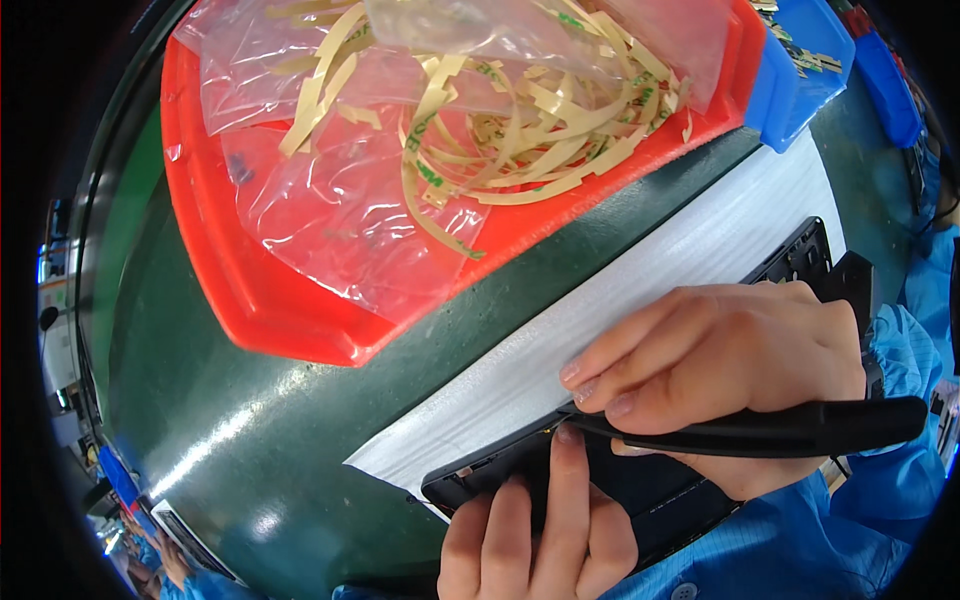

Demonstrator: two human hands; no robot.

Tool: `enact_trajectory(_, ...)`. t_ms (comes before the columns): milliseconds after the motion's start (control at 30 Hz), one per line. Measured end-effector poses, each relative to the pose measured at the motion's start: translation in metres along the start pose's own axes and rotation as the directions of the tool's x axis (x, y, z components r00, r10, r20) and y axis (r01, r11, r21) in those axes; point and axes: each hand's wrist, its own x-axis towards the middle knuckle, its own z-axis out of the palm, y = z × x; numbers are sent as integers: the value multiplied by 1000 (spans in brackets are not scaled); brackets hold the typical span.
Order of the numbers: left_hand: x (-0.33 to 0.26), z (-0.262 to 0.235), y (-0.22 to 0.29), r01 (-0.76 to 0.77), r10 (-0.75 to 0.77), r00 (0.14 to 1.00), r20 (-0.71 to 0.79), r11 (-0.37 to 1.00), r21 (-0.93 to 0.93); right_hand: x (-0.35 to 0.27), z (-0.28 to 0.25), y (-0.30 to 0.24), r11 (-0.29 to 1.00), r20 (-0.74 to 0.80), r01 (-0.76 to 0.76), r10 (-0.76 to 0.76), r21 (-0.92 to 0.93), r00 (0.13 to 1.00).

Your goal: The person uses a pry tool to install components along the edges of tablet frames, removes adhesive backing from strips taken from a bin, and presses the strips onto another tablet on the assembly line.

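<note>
A long black device housing (pixel 465 482) lies diagonally in front of me, its far end showing beyond my right hand. My left hand (pixel 535 545) is curled over its near side, with the index fingertip pressed on the long edge. My right hand (pixel 725 375) is closed around black tweezers (pixel 800 428), whose narrow tip meets the same edge close to that fingertip. The fingers hide much of the housing's middle. What lies between the tweezer tips is too small to make out.
White foam sheet (pixel 560 345) lies under the housing on a green tabletop (pixel 240 420). A red bin (pixel 270 310) with plastic bags and tan adhesive strips (pixel 540 190) stands beyond it. Blue bins (pixel 800 90) are at the far right. Another person's hand (pixel 175 560) shows at lower left.
</note>
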Motion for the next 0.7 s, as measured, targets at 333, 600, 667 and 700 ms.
enact_trajectory(333, 22, 14, 4, 66, -67, 996, 50, 997, 25, 15, -16, 16, 1000, 7, 25, -25, -18, 1000)
enact_trajectory(600, 17, 19, 7, 80, -80, 997, -9, 996, 25, 15, -18, 42, 919, 22, 245, -265, 308, 964)
enact_trajectory(667, 19, 16, 6, 83, -83, 997, 10, 996, -17, 21, -27, 21, 967, 106, 206, -223, 152, 969)
enact_trajectory(700, 18, 16, 5, 82, -82, 997, 15, 997, -13, 22, -27, 14, 985, 181, 173, -173, 13, 968)
